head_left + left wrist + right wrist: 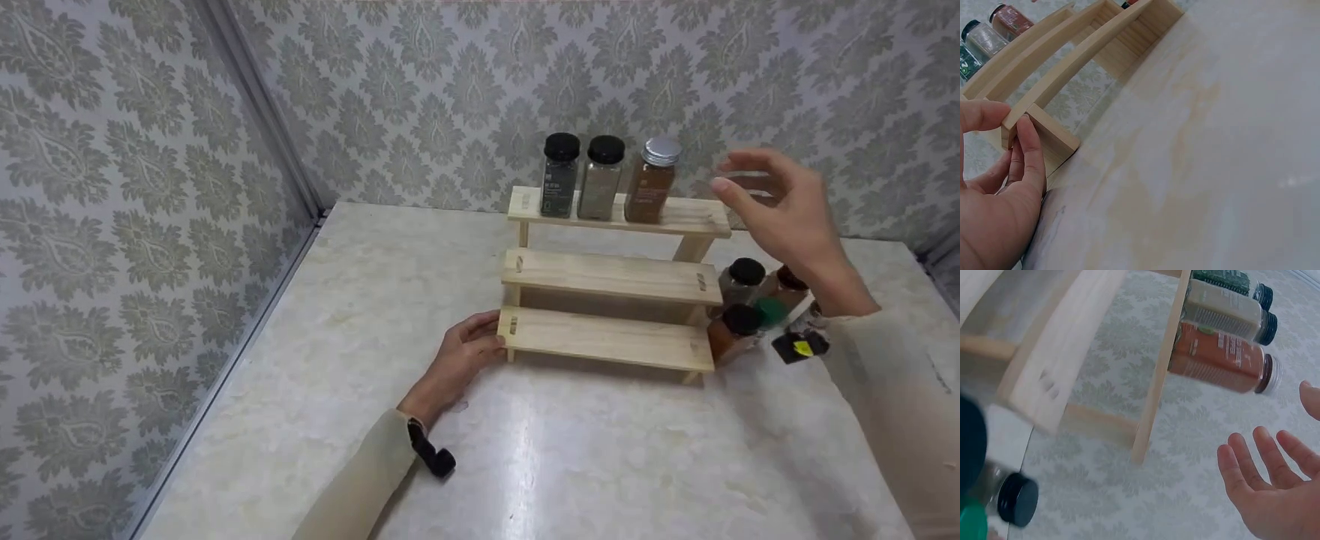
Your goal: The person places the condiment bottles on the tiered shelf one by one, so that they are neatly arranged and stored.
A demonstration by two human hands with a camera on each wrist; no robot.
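A three-tier wooden spice rack [607, 337] stands on the table. My left hand [459, 358] pinches the left end of its lowest tier between thumb and fingers, seen close in the left wrist view. Three jars stand side by side on the top tier: a dark green herb jar [559, 184] and a pale spice jar [598, 187], both black-capped, and a reddish-brown spice jar [649, 187] with a silver lid. My right hand [791, 210] is raised just right of the top tier, empty, fingers spread and loosely bent, apart from the silver-lidded jar.
Several more jars cluster at the rack's right side, among them a black-capped jar [741, 281], a reddish jar [731, 334] and a green-capped one [770, 311]. Patterned wallpaper [472, 90] rises behind the marbled table [390, 277], with another wall on the left.
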